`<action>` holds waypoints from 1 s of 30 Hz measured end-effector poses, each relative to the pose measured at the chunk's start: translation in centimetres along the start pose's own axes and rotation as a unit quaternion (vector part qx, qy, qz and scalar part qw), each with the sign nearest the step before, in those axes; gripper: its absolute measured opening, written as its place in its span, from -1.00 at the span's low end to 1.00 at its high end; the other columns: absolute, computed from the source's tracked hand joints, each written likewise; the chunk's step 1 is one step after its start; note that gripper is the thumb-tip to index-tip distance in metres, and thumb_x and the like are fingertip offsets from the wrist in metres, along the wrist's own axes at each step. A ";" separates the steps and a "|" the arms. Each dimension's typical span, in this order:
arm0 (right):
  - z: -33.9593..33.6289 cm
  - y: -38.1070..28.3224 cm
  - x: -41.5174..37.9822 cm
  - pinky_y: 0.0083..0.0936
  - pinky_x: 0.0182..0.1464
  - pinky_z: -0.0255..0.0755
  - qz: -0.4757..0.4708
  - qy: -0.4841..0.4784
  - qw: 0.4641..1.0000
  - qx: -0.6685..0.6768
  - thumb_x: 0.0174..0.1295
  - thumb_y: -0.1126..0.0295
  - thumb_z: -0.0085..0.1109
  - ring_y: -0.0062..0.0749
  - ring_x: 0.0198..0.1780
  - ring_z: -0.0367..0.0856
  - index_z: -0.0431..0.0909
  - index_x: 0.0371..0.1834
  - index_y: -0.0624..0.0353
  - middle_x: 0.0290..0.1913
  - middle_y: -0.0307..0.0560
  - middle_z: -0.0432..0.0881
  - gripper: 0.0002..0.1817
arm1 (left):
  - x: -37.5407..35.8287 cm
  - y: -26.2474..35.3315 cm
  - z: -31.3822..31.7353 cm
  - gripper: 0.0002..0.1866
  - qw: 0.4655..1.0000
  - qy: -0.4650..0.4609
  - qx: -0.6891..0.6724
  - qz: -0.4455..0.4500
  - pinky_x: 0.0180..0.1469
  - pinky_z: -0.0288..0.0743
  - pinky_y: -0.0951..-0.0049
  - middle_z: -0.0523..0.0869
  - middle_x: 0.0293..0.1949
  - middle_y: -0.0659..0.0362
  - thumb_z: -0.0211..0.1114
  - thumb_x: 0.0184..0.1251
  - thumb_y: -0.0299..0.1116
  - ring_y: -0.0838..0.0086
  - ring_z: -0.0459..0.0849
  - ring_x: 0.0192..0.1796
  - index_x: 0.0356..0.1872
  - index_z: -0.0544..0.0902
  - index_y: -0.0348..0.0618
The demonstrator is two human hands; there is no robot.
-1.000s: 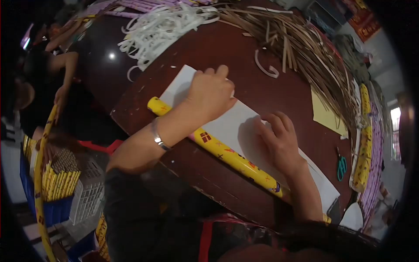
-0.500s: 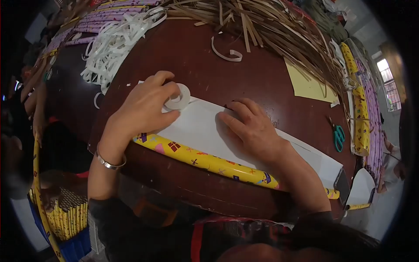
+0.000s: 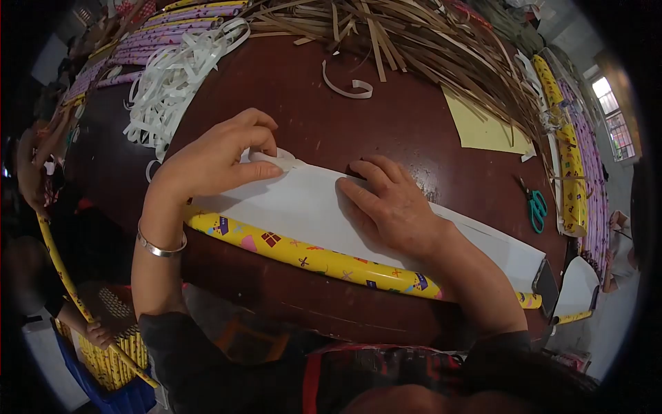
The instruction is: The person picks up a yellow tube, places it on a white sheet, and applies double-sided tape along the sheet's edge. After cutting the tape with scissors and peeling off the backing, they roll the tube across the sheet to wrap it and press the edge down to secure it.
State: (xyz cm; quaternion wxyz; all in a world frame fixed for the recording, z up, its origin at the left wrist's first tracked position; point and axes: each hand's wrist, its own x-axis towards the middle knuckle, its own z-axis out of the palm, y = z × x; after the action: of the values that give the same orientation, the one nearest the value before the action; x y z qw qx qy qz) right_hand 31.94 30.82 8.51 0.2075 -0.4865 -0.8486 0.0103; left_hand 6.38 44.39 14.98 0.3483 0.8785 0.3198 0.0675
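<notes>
A sheet of yellow printed wrapping paper (image 3: 321,265) lies partly rolled along the near side of the table, its white underside (image 3: 296,203) facing up. At the sheet's left end, my left hand (image 3: 224,155) has its thumb and fingers around a roll of white tape (image 3: 267,160). The roll is tilted and partly hidden by the fingers; a bit of tape reaches the paper's far edge. My right hand (image 3: 400,203) rests on the white side near the middle, fingers spread, holding nothing. Its forearm crosses above the yellow roll.
Around the dark red table (image 3: 276,90) lie a heap of white strips (image 3: 169,83), brown strips (image 3: 441,62), a yellow sheet (image 3: 479,124) and green-handled scissors (image 3: 536,207). At lower left, a co-worker's hand (image 3: 100,334) holds a yellow tube above a blue crate (image 3: 114,397) of tubes.
My left hand has shifted slightly left, and the tape roll has tipped from lying flat-on to a slant. My right hand stays put. The co-worker's yellow tube has swung down toward the crate.
</notes>
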 end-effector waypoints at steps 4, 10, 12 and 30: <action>0.3 0.0 0.0 -0.06 0.25 0.35 -0.004 0.009 1.000 0.017 0.23 0.37 0.23 0.07 0.23 0.44 0.55 -0.01 0.17 0.09 0.14 0.52 -0.72 | 1.5 -0.8 -0.5 -0.63 0.999 -0.033 -0.001 -0.002 -0.13 0.45 0.42 0.58 -0.01 0.06 0.53 0.11 -0.20 0.32 0.57 -0.05 -0.44 0.52 -0.22; 0.3 0.2 -0.1 -0.05 0.25 0.33 -0.016 -0.002 1.000 0.007 0.23 0.37 0.22 0.07 0.23 0.43 0.54 0.03 0.16 0.12 0.14 0.49 -0.69 | 2.0 -1.0 -1.2 -0.47 0.997 -0.005 0.072 -0.001 -0.27 0.39 0.41 0.61 -0.26 0.11 0.64 -0.09 -0.18 0.40 0.53 -0.26 -0.58 0.35 -0.18; 0.3 0.2 -0.1 -0.05 0.25 0.33 -0.014 -0.002 1.000 0.008 0.22 0.37 0.22 0.07 0.23 0.43 0.53 0.04 0.16 0.12 0.14 0.49 -0.69 | 1.7 -0.9 -1.3 -0.48 0.993 0.043 0.108 -0.006 -0.35 0.38 0.31 0.52 -0.52 0.09 0.60 -0.14 -0.06 0.28 0.52 -0.41 -0.62 0.45 -0.25; 0.1 0.3 -0.1 -0.07 0.22 0.39 -0.023 -0.001 1.000 -0.002 0.21 0.39 0.26 0.08 0.22 0.44 0.57 0.10 0.11 0.17 0.15 0.48 -0.63 | 0.6 -1.1 -0.8 -0.51 0.953 0.140 0.261 -0.067 -0.09 0.58 0.25 0.68 -0.24 -0.06 0.47 0.00 -0.06 0.06 0.68 -0.21 -0.43 0.69 -0.43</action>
State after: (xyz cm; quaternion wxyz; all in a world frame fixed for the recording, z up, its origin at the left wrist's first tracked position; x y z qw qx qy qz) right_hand 32.22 30.88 8.28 0.2064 -0.4670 -0.8598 0.0042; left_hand 5.98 45.82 14.81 0.0626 0.8971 0.4299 0.0807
